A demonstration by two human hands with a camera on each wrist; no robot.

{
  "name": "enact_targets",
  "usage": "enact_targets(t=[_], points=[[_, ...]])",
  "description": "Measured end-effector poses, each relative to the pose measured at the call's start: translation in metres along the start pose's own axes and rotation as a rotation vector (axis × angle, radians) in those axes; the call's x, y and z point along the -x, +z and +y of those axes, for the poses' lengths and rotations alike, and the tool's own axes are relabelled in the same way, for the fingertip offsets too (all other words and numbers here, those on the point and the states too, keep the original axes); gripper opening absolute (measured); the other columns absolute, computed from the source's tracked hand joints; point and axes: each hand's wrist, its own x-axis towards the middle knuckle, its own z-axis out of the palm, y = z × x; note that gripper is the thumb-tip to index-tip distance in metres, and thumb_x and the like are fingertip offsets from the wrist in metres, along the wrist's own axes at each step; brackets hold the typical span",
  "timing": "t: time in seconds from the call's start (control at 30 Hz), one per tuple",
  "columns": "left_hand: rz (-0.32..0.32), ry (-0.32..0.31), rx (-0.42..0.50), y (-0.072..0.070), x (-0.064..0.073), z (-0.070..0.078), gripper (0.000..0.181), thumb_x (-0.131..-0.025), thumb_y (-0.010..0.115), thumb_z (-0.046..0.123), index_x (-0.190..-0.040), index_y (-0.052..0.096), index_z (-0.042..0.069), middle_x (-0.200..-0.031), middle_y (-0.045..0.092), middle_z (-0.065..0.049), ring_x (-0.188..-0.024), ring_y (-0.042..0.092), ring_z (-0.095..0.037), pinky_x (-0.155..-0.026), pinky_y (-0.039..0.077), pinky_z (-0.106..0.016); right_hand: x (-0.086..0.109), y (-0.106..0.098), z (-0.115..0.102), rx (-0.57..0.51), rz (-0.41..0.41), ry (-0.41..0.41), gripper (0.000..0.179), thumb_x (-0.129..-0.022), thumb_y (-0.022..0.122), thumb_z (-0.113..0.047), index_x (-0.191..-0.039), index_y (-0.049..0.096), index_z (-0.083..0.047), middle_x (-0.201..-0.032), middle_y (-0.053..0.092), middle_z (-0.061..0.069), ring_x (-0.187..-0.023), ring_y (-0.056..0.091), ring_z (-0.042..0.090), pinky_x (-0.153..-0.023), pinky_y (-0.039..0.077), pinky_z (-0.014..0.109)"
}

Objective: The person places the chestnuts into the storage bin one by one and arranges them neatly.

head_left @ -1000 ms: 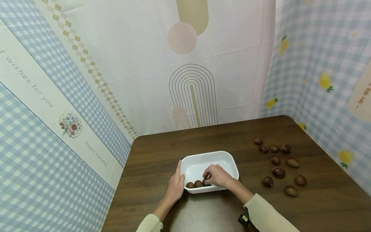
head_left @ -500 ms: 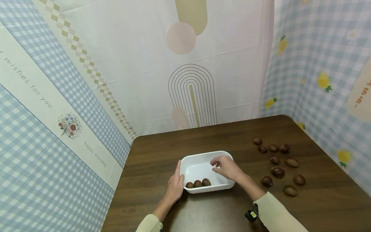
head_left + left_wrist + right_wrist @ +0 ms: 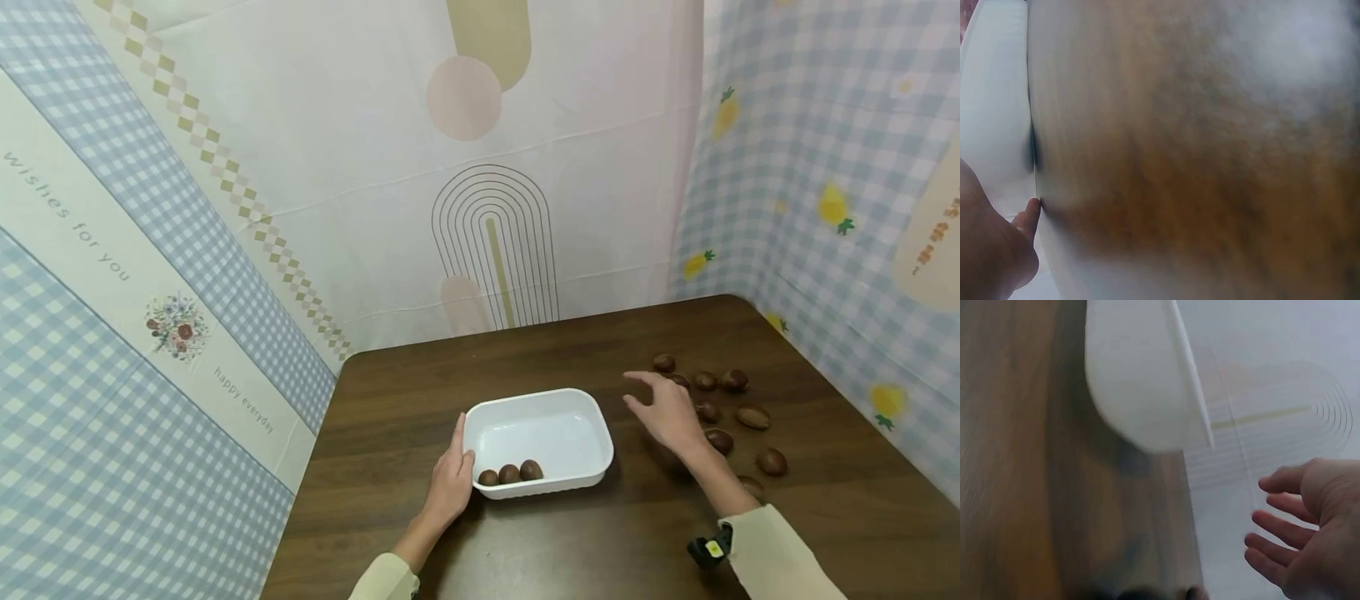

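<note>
The white baking dish point(image 3: 538, 442) sits on the table with three chestnuts point(image 3: 510, 474) in a row along its near side, by the left corner. My left hand point(image 3: 448, 477) holds the dish's left end, its thumb at the rim; some of its fingers are hidden. In the left wrist view part of that hand lies against the white wall. My right hand point(image 3: 670, 415) is in the air right of the dish, thumb and fingers spread apart, holding nothing. Beneath and beside it lie several loose chestnuts point(image 3: 752, 417), a few partly covered by the hand and forearm.
The dark wooden table point(image 3: 405, 383) meets a white cloth backdrop point(image 3: 360, 208) at the back. Checked cloths hang at the left and right. A black wrist camera point(image 3: 707, 551) is strapped to the right wrist.
My right hand has let go of the third chestnut, lifted out of the dish and moved right, over the loose chestnuts. My left hand has stayed at the dish's left end.
</note>
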Motion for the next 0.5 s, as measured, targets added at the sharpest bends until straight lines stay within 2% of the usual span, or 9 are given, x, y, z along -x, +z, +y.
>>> enact_targets(t=[0.07, 0.13, 0.17, 0.27, 0.33, 0.5], points=[[0.019, 0.027, -0.015, 0.000, 0.000, 0.000, 0.065, -0.105, 0.047, 0.009, -0.167, 0.030, 0.005, -0.148, 0.057, -0.031, -0.129, 0.060, -0.048, -0.103, 0.047, -0.066, 0.005, -0.006, 0.011, 0.027, 0.046, 0.023, 0.046, -0.099, 0.073, -0.010, -0.142, 0.063, 0.003, -0.144, 0.057, 0.035, -0.075, 0.069, 0.037, -0.071, 0.055, 0.052], [0.025, 0.039, -0.020, 0.000, 0.000, 0.000, 0.064, -0.105, 0.047, 0.009, -0.166, 0.031, 0.004, -0.147, 0.057, -0.032, -0.128, 0.061, -0.049, -0.101, 0.047, -0.066, 0.012, -0.011, 0.022, 0.039, 0.092, 0.043, 0.048, -0.099, 0.073, -0.009, -0.143, 0.061, 0.004, -0.144, 0.054, 0.038, -0.053, 0.055, 0.026, -0.057, 0.048, 0.044], [0.020, 0.035, -0.021, 0.000, 0.000, 0.001, 0.064, -0.104, 0.047, 0.009, -0.166, 0.031, 0.003, -0.147, 0.057, -0.031, -0.128, 0.060, -0.049, -0.102, 0.047, -0.066, 0.017, -0.013, 0.028, 0.048, 0.114, 0.051, 0.050, -0.098, 0.073, -0.009, -0.144, 0.059, 0.004, -0.144, 0.054, 0.038, -0.048, 0.048, 0.022, -0.052, 0.043, 0.040], [-0.004, 0.007, -0.013, -0.001, 0.000, 0.002, 0.064, -0.105, 0.047, 0.008, -0.166, 0.030, 0.001, -0.150, 0.054, -0.031, -0.132, 0.058, -0.049, -0.106, 0.045, -0.065, 0.030, -0.017, 0.042, 0.081, 0.180, 0.059, 0.056, -0.097, 0.075, -0.008, -0.148, 0.056, 0.005, -0.146, 0.053, 0.038, -0.042, 0.038, 0.017, -0.046, 0.035, 0.034], [-0.018, -0.017, -0.015, -0.001, -0.001, 0.003, 0.063, -0.106, 0.046, 0.008, -0.166, 0.030, 0.000, -0.152, 0.053, -0.030, -0.135, 0.056, -0.048, -0.108, 0.044, -0.064, 0.040, -0.020, 0.050, 0.111, 0.210, 0.058, 0.060, -0.097, 0.075, -0.008, -0.151, 0.052, 0.005, -0.148, 0.052, 0.036, -0.042, 0.038, 0.016, -0.046, 0.034, 0.033], [-0.035, -0.060, -0.018, -0.001, 0.000, 0.003, 0.063, -0.106, 0.046, 0.008, -0.167, 0.030, 0.002, -0.156, 0.050, -0.027, -0.139, 0.053, -0.045, -0.112, 0.042, -0.061, 0.062, -0.025, 0.065, 0.145, 0.219, 0.055, 0.066, -0.096, 0.077, -0.007, -0.153, 0.048, 0.009, -0.152, 0.048, 0.035, -0.039, 0.035, 0.016, -0.041, 0.031, 0.030]])
